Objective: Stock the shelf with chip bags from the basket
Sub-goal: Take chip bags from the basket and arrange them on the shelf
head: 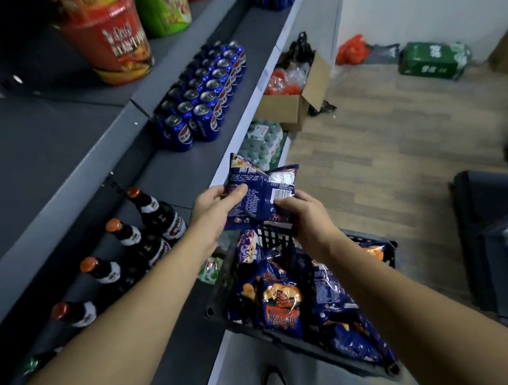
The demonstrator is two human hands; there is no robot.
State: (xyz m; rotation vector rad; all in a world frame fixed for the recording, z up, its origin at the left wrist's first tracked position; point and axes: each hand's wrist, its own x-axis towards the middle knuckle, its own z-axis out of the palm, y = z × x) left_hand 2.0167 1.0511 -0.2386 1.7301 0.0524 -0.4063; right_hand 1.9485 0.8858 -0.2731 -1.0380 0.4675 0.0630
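Together, our left hand (216,208) and right hand (305,215) pinched one crinkled, glossy blue chip bag (260,191) above the black slatted basket (271,238).

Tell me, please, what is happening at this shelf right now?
A person holds one blue chip bag over the far end of the black basket, left grip on its shelf-side edge, right grip by the barcode. The basket holds several more bags. The held bag is not yet on the shelf, whose bare stretch lies between blue cans and dark bottles.
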